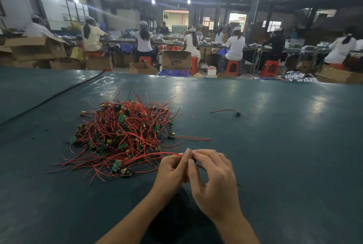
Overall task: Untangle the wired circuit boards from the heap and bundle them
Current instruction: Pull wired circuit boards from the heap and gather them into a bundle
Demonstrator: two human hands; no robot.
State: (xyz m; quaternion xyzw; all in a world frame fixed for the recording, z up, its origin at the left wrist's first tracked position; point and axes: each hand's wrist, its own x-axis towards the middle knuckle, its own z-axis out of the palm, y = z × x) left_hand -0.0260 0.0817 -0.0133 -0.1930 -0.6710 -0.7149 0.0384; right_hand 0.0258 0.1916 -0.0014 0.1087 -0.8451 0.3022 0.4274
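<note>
Two hands, left hand [172, 171] and right hand [215, 188], pinch one red wire [155, 155] running leftward into the heap [121, 125]

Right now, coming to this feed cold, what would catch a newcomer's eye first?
The heap of red-wired green circuit boards dominates, lying left of centre on the dark table. Near its front right edge the left hand and right hand meet, pinching a red wire that trails back into the pile. A single wired board lies apart to the right.
</note>
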